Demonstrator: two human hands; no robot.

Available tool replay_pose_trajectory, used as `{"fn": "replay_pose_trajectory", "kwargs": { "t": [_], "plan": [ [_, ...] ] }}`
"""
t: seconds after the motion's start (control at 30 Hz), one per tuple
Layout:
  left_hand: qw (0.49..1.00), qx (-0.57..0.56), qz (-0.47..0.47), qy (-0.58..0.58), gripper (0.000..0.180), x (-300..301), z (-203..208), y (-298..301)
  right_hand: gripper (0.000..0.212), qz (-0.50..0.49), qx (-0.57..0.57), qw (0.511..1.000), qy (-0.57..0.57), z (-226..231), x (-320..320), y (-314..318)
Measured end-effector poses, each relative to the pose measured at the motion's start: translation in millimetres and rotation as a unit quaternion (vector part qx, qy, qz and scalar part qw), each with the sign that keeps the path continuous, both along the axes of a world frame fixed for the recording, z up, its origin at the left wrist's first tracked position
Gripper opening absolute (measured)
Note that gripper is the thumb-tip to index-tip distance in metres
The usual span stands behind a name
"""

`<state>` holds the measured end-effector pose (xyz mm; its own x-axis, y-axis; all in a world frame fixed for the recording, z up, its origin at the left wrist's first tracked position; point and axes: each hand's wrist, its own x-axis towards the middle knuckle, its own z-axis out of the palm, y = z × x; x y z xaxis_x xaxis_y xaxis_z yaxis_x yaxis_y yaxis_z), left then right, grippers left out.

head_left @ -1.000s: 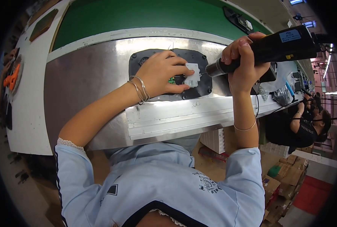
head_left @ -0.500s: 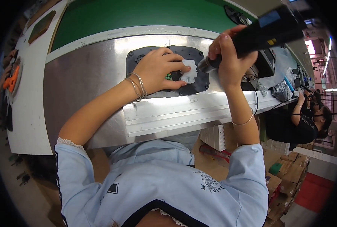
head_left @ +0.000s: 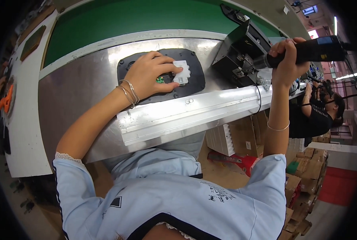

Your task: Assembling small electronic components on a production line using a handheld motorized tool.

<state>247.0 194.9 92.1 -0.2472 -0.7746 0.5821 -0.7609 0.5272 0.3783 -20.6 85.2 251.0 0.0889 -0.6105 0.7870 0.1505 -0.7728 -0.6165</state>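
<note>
My left hand (head_left: 150,76) rests over a dark grey plastic panel (head_left: 197,74) lying on the metal worktop. Its thumb and forefinger hold a small white plastic part (head_left: 181,72) down on that panel. A bit of green circuit board (head_left: 160,80) shows between thumb and fingers; the palm hides the rest. My right hand (head_left: 288,60) is wrapped round a black electric screwdriver (head_left: 316,52). The tool lies almost level, its metal nose pointing left at the mechanism of a black screw feeder (head_left: 242,56). Whether its tip touches the feeder I cannot tell.
A silvery rail (head_left: 194,110) runs along the worktop's front edge. Behind the worktop lies a green surface (head_left: 138,18). A black cable (head_left: 260,102) loops down beside the feeder. Cardboard boxes (head_left: 306,172) stand on the floor at right, and a co-worker (head_left: 318,114) is beyond.
My right hand has carried the screwdriver away from the white part, rightward to the black feeder. My left hand still holds the white part on the panel. The whole view has shifted somewhat.
</note>
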Motion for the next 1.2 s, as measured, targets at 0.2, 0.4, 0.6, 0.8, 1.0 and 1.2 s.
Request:
{"fn": "replay_pose_trajectory", "kwargs": {
  "t": [0.2,0.4,0.6,0.8,1.0,1.2],
  "plan": [
    [1.0,0.0,0.006,-0.005,0.034,-1.0,1.9,1.5,0.013,-0.013,0.001,1.0,0.0,-10.3,0.4,-11.1],
    [1.0,0.014,0.009,-0.003,0.034,-2.3,2.0,3.0,0.011,-0.002,0.002,1.0,-0.018,-20.1,0.0,-11.5],
    [0.998,0.053,0.009,0.03,0.054,-0.8,3.6,2.8,0.022,0.019,0.053,0.998,0.014,-19.1,11.5,4.5],
    [0.997,0.04,0.054,0.03,0.078,-0.3,-3.2,1.4,0.037,0.126,0.045,0.991,0.007,-20.3,63.6,37.1],
    [0.995,0.07,0.035,0.062,0.08,-0.9,0.4,2.5,0.027,0.23,0.066,0.971,-0.006,-44.9,123.4,43.8],
    [0.994,0.074,0.046,0.071,0.079,-1.1,-2.3,3.7,0.024,0.237,0.071,0.969,0.008,-55.3,138.8,39.0]
  ]
}}
